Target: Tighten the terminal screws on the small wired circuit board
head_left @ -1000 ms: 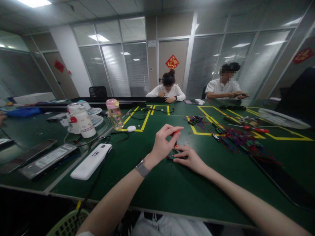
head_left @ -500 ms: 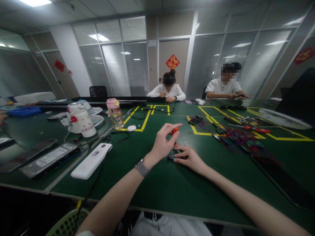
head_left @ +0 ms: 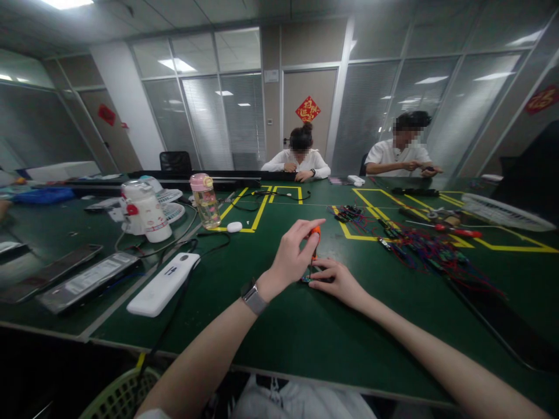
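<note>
My left hand is closed around the orange handle of a screwdriver, its index finger stretched out over the top. The thin dark shaft points down at a small circuit board on the green table. My right hand lies low on the table, its fingertips pinching the board's right edge and close beside the shaft. Fingers partly hide the board, and the exact spot where the tip meets it is too small to make out.
Several boards with red and blue wires lie in a heap at right, near a red-handled screwdriver. At left are a white power bank, a white bottle and a pink-lidded bottle. Two people sit across the table.
The screwdriver's handle leans slightly more to the right than before, and my left fingers have shifted a little with it. My right hand stays at the board.
</note>
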{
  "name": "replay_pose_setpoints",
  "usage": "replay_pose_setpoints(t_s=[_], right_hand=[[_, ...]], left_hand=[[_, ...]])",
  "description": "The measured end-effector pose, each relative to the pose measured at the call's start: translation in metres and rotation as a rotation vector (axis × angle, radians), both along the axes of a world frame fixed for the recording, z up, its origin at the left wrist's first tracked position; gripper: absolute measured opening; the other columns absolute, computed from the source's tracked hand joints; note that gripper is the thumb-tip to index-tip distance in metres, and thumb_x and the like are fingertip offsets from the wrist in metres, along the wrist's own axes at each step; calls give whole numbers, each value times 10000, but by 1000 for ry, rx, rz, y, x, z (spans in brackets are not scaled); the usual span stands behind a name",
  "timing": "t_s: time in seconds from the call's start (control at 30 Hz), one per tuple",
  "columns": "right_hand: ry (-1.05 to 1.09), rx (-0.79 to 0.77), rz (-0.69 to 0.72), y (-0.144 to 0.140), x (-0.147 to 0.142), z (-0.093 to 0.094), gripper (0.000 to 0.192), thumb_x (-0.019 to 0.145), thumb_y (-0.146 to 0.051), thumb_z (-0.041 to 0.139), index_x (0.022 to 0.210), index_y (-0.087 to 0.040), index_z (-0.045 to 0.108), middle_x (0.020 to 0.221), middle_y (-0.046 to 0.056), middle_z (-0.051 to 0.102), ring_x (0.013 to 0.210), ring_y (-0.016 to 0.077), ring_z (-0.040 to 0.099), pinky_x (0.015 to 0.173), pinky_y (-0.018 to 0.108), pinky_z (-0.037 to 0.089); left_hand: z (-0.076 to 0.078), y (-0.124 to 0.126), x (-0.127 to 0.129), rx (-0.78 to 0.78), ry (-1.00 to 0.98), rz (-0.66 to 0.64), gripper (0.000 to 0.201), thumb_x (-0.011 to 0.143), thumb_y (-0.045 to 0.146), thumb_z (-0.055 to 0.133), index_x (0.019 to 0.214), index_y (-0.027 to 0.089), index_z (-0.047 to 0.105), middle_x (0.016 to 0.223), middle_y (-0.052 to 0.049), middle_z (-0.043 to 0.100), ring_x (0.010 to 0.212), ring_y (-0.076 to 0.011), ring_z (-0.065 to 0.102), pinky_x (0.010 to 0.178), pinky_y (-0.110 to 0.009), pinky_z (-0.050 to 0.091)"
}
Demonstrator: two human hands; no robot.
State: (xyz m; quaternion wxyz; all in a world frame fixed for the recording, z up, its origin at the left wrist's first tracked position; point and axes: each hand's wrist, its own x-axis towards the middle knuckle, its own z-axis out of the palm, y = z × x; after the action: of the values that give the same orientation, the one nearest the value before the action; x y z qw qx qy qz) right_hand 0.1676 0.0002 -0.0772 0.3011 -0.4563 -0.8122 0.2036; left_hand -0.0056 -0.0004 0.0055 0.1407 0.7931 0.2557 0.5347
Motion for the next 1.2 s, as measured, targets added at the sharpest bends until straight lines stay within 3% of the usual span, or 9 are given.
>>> replay_pose_setpoints(t_s=[0.1,0.3,0.57,0.8,0.9,1.07,1.2], right_hand=[[11,-4,5,0,0,0,193,767,-391,716,898,-264,779,1224,101,669,1189,325,566,1096,596,257],[13,-7,1,0,0,-1,197,769,-398,711,905,-273,778,1219,99,671,1196,328,560,1092,595,260],[22,11,20,0,0,0,187,779,-406,702,892,-277,779,1220,88,670,1176,315,572,1092,585,272],[-5,10,9,0,0,0,191,781,-398,703,904,-272,778,1217,92,673,1196,319,560,1098,584,265],[-5,12,2,1,1,-2,200,773,-408,708,904,-274,777,1215,93,675,1195,323,561,1091,589,273],[17,11,15,1,1,-3,210,781,-425,695,910,-279,776,1218,92,673,1192,322,564,1102,598,252],[9,7,13,1,1,-2,200,779,-397,702,911,-267,778,1215,95,674,1193,328,561,1092,595,276]], left_hand=[[-2,3,0,-66,-30,-44,308,957,190,445,1241,184,565,1061,-73,651,835,-135,643,781,-278,538],[-6,7,0,-63,-58,43,252,912,240,545,1145,204,635,1001,-57,655,760,-119,640,605,-200,556],[-4,3,2,-98,23,-98,385,904,160,509,1283,218,546,1102,-79,629,865,-140,649,651,-210,584],[-3,5,-1,-64,22,27,314,839,165,622,1146,226,608,1025,-36,598,773,-114,594,541,-166,544],[-2,7,-4,-26,47,84,279,804,212,684,1079,217,633,948,-20,586,750,-117,581,590,-202,549],[1,8,-6,6,108,-24,423,895,172,544,1310,238,505,1117,-64,599,943,-161,600,775,-285,556],[1,10,-7,0,95,-25,401,872,140,569,1261,231,542,1051,-51,605,877,-147,602,675,-230,549]])
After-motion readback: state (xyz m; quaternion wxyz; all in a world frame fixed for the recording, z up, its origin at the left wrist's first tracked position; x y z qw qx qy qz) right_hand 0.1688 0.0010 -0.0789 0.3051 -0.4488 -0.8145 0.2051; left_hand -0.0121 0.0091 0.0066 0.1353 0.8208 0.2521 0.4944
